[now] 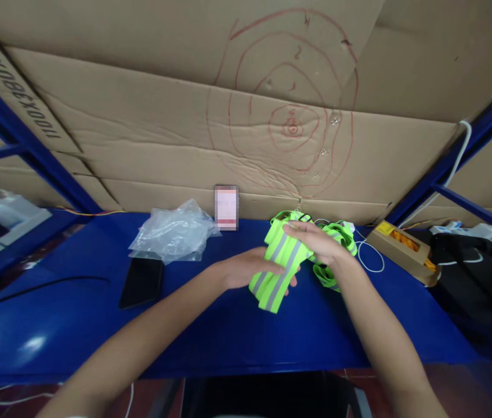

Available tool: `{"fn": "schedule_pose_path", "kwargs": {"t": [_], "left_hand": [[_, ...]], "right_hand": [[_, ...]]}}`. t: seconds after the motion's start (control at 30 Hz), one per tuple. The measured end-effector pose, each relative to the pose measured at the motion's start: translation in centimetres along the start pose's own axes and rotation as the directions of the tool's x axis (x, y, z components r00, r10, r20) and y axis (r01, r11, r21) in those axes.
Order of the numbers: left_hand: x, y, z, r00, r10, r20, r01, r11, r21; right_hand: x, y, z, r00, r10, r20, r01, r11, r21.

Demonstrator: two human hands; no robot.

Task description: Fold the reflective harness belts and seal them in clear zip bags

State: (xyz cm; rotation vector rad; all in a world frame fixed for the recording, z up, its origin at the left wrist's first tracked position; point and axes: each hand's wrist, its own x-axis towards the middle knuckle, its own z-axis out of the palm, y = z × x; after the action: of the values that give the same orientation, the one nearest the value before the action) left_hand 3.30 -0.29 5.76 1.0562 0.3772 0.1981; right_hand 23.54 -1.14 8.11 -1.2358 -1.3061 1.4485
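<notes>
Folded lengths of a neon-green reflective strap (278, 261) with grey stripes are held above the blue table. My left hand (248, 268) grips the folds from the left, its thumb across the front and fingertips showing beyond the right edge. From the upper right, my right hand (315, 241) is closed on the upper part of the same folds. Behind my right hand and wrist lies a pile of more green reflective straps (342, 237), partly hidden by that arm.
Clear plastic bags (174, 232) and a black phone-like slab (141, 281) lie on the left of the blue table (211, 342). A blurred upright card (226, 207) leans on the cardboard wall (150, 133). At right are an open carton (402, 249), a black bag (476, 290) and white cables.
</notes>
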Motion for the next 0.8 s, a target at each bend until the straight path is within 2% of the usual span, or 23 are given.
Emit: {"fn": "schedule_pose_path", "kwargs": {"t": [0.07,0.13,0.2,0.23,0.27,0.33,0.43,0.53,0.6,0.67,0.73,0.8], "left_hand": [[-1.6,-1.9,2.0,0.992,-0.072,0.105,0.086,0.986,-0.145],[-3.2,-3.7,4.5,0.970,-0.094,0.223,0.150,0.957,-0.249],[-4.2,-5.0,6.4,0.972,-0.077,0.222,0.150,0.931,-0.333],[-4.3,-5.4,6.7,0.973,-0.072,0.222,0.150,0.920,-0.362],[-4.2,-5.6,6.5,0.974,-0.070,0.213,0.149,0.912,-0.382],[-3.3,-6.0,4.7,0.979,-0.082,0.189,0.149,0.915,-0.375],[-1.5,-6.5,0.5,0.990,-0.122,0.077,0.137,0.960,-0.242],[-0.6,-7.0,-2.2,0.991,-0.132,0.029,0.134,0.986,-0.103],[-0.6,-7.1,-2.6,0.990,-0.137,0.031,0.137,0.990,-0.025],[-0.9,-7.0,-2.3,0.992,-0.125,0.025,0.123,0.990,0.073],[-1.1,-7.0,-2.0,0.997,-0.079,0.000,0.078,0.981,0.180],[-1.2,-7.0,-1.8,0.999,-0.031,-0.021,0.035,0.966,0.257]], "right_hand": [[-1.2,2.3,1.3,0.989,0.104,0.107,-0.115,0.988,0.098],[-2.7,4.2,2.5,0.949,0.200,0.245,-0.248,0.950,0.187],[-3.7,5.4,3.2,0.917,0.205,0.342,-0.290,0.932,0.217],[-3.9,5.8,3.3,0.916,0.193,0.352,-0.283,0.933,0.225],[-3.8,6.1,3.2,0.922,0.179,0.343,-0.267,0.936,0.229],[-3.0,6.7,2.6,0.947,0.175,0.269,-0.240,0.942,0.235],[-1.1,8.0,1.7,0.969,0.216,0.121,-0.242,0.930,0.276],[-0.1,9.1,1.4,0.965,0.250,0.084,-0.263,0.895,0.361],[-0.1,9.5,1.6,0.959,0.266,0.103,-0.285,0.873,0.397],[-0.3,9.7,1.8,0.959,0.269,0.090,-0.283,0.888,0.362],[-0.6,9.8,2.0,0.969,0.239,0.062,-0.247,0.945,0.213],[-0.8,9.7,1.9,0.991,0.131,0.013,-0.131,0.991,-0.030]]}}
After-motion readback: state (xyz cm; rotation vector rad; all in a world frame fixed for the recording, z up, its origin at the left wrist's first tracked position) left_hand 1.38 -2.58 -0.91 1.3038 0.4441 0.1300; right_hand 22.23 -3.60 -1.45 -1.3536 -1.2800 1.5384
